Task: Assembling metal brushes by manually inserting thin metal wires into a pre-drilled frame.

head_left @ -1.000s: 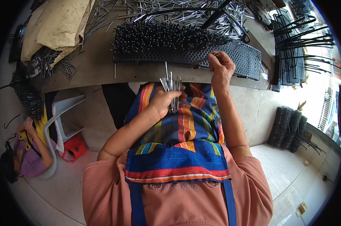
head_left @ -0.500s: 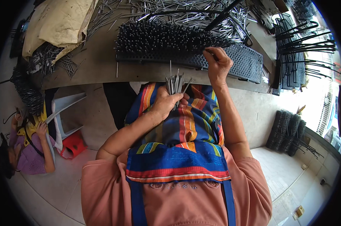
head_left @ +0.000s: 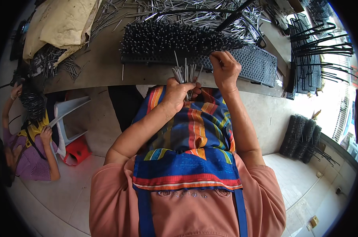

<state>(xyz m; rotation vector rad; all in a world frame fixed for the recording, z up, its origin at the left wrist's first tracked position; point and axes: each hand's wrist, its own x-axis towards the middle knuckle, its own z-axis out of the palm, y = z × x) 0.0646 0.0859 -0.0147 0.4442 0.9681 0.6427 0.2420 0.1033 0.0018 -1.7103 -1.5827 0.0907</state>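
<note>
A bundle of thin metal rods (head_left: pixel 185 72) stands up out of my left hand (head_left: pixel 178 94), whose fingers are wrapped round it just in front of the table edge. My right hand (head_left: pixel 227 70) is closed in a pinch above the front edge of a long perforated rack (head_left: pixel 255 63). Whatever sits between those fingertips, if anything, is too small to make out. Upright dark rods (head_left: pixel 167 41) with shiny tips fill the rack's left and middle holes densely; toward the right end the holes are bare.
Loose rods (head_left: pixel 194 12) lie heaped behind the rack, and more spill from under a tan sack (head_left: pixel 70 23). Racks with hooked rods (head_left: pixel 309 51) stand at the right, a dark stack (head_left: pixel 300 138) on the floor. At left sits a co-worker (head_left: pixel 34 152) near a red stool (head_left: pixel 77 152).
My left hand has risen slightly and shifted right with the rods, nearer the rack. My right hand has dropped slightly toward me. The co-worker's arm has reached up.
</note>
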